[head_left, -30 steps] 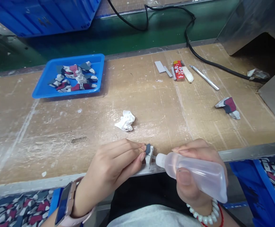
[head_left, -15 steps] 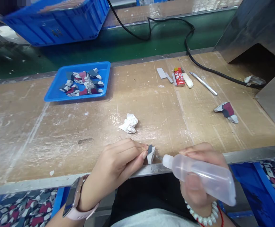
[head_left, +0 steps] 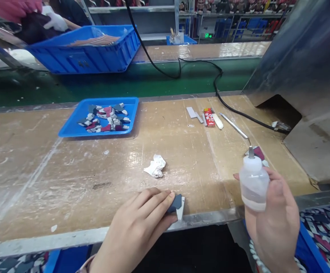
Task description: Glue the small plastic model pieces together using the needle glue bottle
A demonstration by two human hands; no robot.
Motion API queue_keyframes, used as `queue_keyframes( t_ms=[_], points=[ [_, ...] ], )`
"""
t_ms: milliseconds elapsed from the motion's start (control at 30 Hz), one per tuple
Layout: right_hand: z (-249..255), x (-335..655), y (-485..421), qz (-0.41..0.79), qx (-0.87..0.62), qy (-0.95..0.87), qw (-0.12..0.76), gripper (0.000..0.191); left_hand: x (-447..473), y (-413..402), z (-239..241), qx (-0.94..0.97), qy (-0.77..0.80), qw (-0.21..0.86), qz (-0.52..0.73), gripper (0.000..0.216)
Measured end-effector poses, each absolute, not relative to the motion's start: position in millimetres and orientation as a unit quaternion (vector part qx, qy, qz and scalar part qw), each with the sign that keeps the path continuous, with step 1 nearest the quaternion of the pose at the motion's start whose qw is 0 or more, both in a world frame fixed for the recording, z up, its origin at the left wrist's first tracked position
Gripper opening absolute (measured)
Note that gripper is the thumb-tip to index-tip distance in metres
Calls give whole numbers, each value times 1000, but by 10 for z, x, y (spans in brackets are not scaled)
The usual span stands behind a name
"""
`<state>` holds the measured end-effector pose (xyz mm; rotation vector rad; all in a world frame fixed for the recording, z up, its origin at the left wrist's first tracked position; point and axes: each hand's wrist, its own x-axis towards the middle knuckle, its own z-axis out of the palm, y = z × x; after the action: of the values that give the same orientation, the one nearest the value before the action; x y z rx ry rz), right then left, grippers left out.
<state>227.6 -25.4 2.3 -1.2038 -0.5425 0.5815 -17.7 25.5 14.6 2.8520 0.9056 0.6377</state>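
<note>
Near the front edge of the table, my left hand (head_left: pixel 144 223) pinches a small grey and white moulded piece (head_left: pixel 179 206) and keeps it against the tabletop. Part of that piece is hidden under my fingers. My right hand (head_left: pixel 277 216) is wrapped round a translucent squeeze bottle (head_left: pixel 254 185) with a white cap and a thin metal tip. The bottle stands upright, tip upward, with clear liquid low inside. Behind the tip lies a maroon, grey and white piece (head_left: pixel 258 152), partly covered by the bottle. A crumpled white tissue (head_left: pixel 155 166) lies beyond my left hand.
A blue tray (head_left: pixel 68 129) holds several coloured pieces. A red packet (head_left: pixel 209 117), an eraser-like white block (head_left: pixel 217 121) and a silver craft knife (head_left: pixel 233 125) lie at the back. A black cable (head_left: pixel 246 115) runs toward a metal housing (head_left: pixel 318 113). Across the green strip sits a blue crate (head_left: pixel 82 60).
My right hand has moved the bottle right, away from the piece, and turned it tip upward. My left fingers now lie over the piece. The camera view has tilted up.
</note>
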Motion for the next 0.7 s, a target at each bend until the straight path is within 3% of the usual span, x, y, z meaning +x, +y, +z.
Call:
queue_keyframes(
  t_ms=[67, 233, 433, 500, 600, 633, 700],
  points=[
    [-23, 2273, -220, 229, -567, -276, 741, 37, -157, 250, 114, 923, 311, 36, 223, 23],
    [-176, 2290, -192, 151, -673, -359, 629, 73, -73, 214, 106, 913, 344, -2, 221, 26],
    [-261, 2415, -267, 202, -686, -422, 557, 80, -42, 142, 297, 911, 315, 5, 265, 21],
    [-256, 2468, -321, 167, -659, -410, 608, 72, -45, 111, 366, 903, 309, 33, 296, 21],
    [-210, 2473, -438, 74, -574, -429, 693, 34, -38, 54, 428, 896, 301, 83, 314, 25],
    [-184, 2434, -485, 110, -550, -463, 686, 28, -32, 33, 436, 894, 297, 100, 320, 25],
    [-124, 2284, -589, 302, -515, -528, 605, 44, -21, -9, 432, 884, 290, 144, 337, 24]
  ],
)
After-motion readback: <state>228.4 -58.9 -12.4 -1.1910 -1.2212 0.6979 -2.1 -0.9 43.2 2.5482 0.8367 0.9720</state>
